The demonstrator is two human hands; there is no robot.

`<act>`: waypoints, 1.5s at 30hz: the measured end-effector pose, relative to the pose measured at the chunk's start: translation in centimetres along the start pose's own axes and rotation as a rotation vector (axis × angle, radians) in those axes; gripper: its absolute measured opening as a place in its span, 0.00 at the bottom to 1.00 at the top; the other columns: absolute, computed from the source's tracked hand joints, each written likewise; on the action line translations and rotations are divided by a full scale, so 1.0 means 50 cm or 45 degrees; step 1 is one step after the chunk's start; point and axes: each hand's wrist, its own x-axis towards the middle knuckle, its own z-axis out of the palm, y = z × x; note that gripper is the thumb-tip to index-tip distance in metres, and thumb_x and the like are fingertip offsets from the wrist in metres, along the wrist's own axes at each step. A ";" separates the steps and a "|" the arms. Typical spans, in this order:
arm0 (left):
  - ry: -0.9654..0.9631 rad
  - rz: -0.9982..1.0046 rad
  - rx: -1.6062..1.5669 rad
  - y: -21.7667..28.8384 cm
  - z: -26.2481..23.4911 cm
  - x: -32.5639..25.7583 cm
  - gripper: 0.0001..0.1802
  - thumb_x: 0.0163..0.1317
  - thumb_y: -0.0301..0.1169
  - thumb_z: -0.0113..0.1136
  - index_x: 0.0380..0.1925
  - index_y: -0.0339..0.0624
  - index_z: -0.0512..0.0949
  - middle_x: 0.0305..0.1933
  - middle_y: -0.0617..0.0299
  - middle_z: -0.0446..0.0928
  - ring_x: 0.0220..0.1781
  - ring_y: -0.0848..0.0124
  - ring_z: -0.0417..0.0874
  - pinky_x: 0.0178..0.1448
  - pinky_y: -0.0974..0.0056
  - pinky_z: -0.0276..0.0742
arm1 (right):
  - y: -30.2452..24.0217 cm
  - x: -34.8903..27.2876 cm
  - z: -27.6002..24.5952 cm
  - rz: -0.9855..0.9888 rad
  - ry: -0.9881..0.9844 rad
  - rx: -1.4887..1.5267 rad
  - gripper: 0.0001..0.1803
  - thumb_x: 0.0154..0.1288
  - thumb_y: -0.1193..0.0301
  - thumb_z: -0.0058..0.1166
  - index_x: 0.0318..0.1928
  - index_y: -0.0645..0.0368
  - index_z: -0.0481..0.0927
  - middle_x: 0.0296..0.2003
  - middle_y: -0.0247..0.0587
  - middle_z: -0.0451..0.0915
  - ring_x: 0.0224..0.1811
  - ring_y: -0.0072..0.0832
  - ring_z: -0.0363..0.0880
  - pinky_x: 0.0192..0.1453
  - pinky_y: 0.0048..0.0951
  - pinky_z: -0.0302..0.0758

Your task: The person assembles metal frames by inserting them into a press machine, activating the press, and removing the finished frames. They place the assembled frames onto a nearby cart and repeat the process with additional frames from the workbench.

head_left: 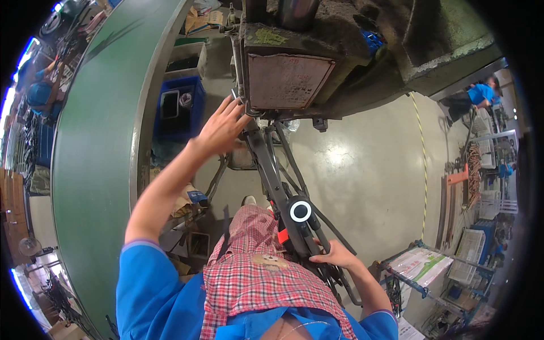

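A long black tubular metal frame [266, 164] slants from under the machine down to my right side. Near its lower end is a round black cap with a white ring [300, 211], and red parts show beside it. My right hand [338, 254] is closed on the lower tubes, thumb on the near side, some fingers hidden behind. My left hand [224, 127] is at the frame's upper end, fingers stretched out against the lower left corner of the heavy, dirty machine [289, 82]. No held thing shows in it.
A long green table [96, 141] runs along my left. Beside it, a blue bin [195, 93] holds parts. At the right are a wheeled rack with a white box [419, 265], a yellow floor line [422, 164] and a person in blue [480, 93] farther off.
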 end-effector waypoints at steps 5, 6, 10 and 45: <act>-0.356 0.352 -0.263 -0.015 -0.011 0.086 0.42 0.35 0.53 0.73 0.51 0.43 0.75 0.53 0.51 0.74 0.56 0.53 0.73 0.60 0.55 0.67 | 0.032 -0.032 -0.015 -0.019 0.081 -0.012 0.35 0.48 0.66 0.70 0.54 0.71 0.71 0.40 0.35 0.78 0.40 0.19 0.74 0.46 0.23 0.71; -0.228 0.401 -0.358 -0.015 -0.004 0.085 0.42 0.35 0.53 0.73 0.50 0.43 0.75 0.54 0.51 0.74 0.56 0.54 0.73 0.60 0.56 0.67 | 0.031 -0.047 -0.018 -0.012 0.093 -0.036 0.35 0.48 0.66 0.71 0.54 0.70 0.72 0.40 0.35 0.78 0.40 0.19 0.74 0.46 0.24 0.71; -0.479 0.229 -0.595 -0.021 0.038 0.105 0.44 0.29 0.57 0.74 0.49 0.48 0.75 0.48 0.54 0.75 0.55 0.56 0.71 0.61 0.56 0.64 | 0.059 -0.048 -0.062 0.234 0.027 -0.080 0.30 0.46 0.65 0.71 0.49 0.65 0.77 0.41 0.36 0.79 0.42 0.22 0.75 0.49 0.26 0.69; -0.203 0.174 -0.482 -0.015 0.068 0.039 0.59 0.24 0.66 0.69 0.62 0.56 0.66 0.69 0.55 0.59 0.72 0.54 0.50 0.75 0.49 0.36 | 0.027 -0.063 -0.079 0.411 0.008 -0.062 0.30 0.43 0.61 0.72 0.44 0.67 0.78 0.36 0.38 0.79 0.37 0.26 0.78 0.38 0.26 0.75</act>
